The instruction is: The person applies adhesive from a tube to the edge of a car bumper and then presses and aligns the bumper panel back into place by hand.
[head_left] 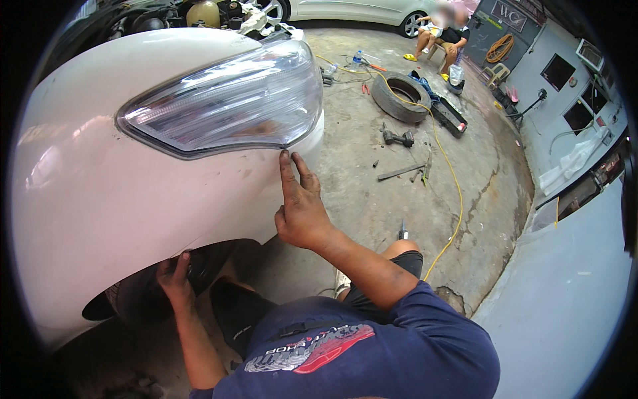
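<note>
A white car's front fender and bumper [119,199] fill the left of the view, with a clear headlight [226,100] set in it. My right hand [300,206] is raised with its fingers straight, and the fingertips touch the panel just under the headlight's lower corner. It holds nothing. My left hand [175,278] reaches up into the wheel arch [219,256], with the fingers curled over the fender's lower edge next to the dark tyre [143,296]. I cannot tell what, if anything, lies behind those fingers.
On the concrete floor lie a loose tyre [402,96], a cordless impact wrench [397,137], a metal bar [401,172], a yellow hose [452,179] and a dark tool tray [449,116]. A person sits on a chair [442,38] at the back. Another pale car panel [565,292] stands at the right.
</note>
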`<state>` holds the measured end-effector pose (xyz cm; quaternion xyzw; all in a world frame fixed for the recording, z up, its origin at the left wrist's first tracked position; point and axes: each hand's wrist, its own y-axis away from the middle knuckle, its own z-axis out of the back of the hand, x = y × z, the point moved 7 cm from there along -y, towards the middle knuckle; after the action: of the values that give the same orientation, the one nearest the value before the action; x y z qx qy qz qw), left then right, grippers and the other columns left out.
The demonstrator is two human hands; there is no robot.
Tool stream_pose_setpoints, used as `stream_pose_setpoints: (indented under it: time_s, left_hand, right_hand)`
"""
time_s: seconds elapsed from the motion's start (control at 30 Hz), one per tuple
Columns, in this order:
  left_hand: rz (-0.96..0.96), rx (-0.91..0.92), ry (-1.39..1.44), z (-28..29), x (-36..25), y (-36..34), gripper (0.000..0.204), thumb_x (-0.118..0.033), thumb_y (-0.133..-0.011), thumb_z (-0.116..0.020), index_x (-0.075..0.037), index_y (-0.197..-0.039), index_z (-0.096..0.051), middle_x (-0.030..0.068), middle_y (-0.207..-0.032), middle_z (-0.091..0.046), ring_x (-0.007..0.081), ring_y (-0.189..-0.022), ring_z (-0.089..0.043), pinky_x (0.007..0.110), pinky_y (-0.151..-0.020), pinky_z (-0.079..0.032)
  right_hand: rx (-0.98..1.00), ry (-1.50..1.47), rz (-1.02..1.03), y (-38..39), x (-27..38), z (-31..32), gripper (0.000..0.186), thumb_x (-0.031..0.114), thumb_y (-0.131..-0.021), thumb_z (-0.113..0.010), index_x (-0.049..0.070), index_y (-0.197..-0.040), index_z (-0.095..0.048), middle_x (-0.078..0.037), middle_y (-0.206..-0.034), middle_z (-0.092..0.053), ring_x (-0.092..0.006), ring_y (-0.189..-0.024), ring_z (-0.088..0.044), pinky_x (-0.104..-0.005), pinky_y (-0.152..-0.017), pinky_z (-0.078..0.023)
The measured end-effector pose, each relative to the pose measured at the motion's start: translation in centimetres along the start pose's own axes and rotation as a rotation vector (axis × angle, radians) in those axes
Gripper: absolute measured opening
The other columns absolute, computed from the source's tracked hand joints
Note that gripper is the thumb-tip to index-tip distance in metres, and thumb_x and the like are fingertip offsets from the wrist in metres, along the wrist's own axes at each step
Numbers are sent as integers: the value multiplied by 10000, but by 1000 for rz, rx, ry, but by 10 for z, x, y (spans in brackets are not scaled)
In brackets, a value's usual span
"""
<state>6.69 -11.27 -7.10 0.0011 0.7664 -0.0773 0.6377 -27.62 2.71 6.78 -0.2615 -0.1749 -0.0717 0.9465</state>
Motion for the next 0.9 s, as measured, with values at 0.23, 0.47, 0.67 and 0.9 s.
stream_pose_setpoints:
  time_s: [0.23, 0.47, 0.67, 0.9]
  left_hand:
    - [-5, -32, 97, -14, -16, 6, 254, -108, -933, -927, -14, -1137, -809, 18, -1055, -788, 106, -907, -689, 272, -848, -532]
    - [-75, -30, 42, -15, -18, 7, 240, -144, -972, -909, -7, -1144, -811, 20, -1051, -793, 114, -920, -684, 281, -865, -530]
    - [-71, -23, 19, -16, -18, 7, 274, -160, -979, -910, 4, -1169, -801, 34, -1079, -795, 119, -961, -691, 282, -909, -528]
    - [-99, -60, -20, -8, -12, 3, 290, -140, -987, -897, 30, -1192, -782, 63, -1113, -798, 151, -1028, -707, 313, -996, -533]
  right_hand:
    - [4, -40, -20, 1, -2, -1, 1126, -16, -802, -614, -85, -1774, -51, -330, -1803, -220, -528, -1683, -186, -708, -1309, -184]
    - [-1, 0, 3, 0, -3, -1, 1135, -4, -788, -612, -85, -1773, -53, -315, -1820, -199, -516, -1684, -189, -662, -1331, -201]
    - [-41, -27, 45, 1, -4, 4, 1139, -4, -774, -619, -59, -1780, -90, -301, -1816, -237, -522, -1672, -228, -643, -1332, -244]
    - [-11, -181, 61, 0, -11, 15, 1061, -18, -793, -608, -67, -1762, -179, -313, -1784, -307, -543, -1653, -261, -590, -1349, -273]
